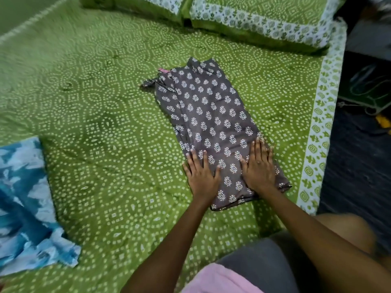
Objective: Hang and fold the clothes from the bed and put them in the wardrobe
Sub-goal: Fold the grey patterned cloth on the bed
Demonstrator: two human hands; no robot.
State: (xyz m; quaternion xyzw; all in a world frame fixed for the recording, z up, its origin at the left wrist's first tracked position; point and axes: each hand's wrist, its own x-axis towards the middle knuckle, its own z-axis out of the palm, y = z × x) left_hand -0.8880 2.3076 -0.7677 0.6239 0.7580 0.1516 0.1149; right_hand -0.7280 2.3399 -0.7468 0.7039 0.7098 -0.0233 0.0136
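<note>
A grey garment (208,115) with a white leaf print lies folded into a long narrow strip on the green patterned bed (110,123). Its far end has a pink label and a small tie. My left hand (202,173) lies flat with straight fingers on the strip's near left edge. My right hand (259,167) presses flat on the near right part, fingers spread. A blue and white tie-dye garment (27,199) lies spread at the bed's left edge, apart from both hands.
Two green pillows (262,20) with white printed borders lie at the head of the bed. The bed's right edge (319,127) has a white border; beyond it is dark floor with a dark object (368,85). My grey and pink clothing fills the bottom right.
</note>
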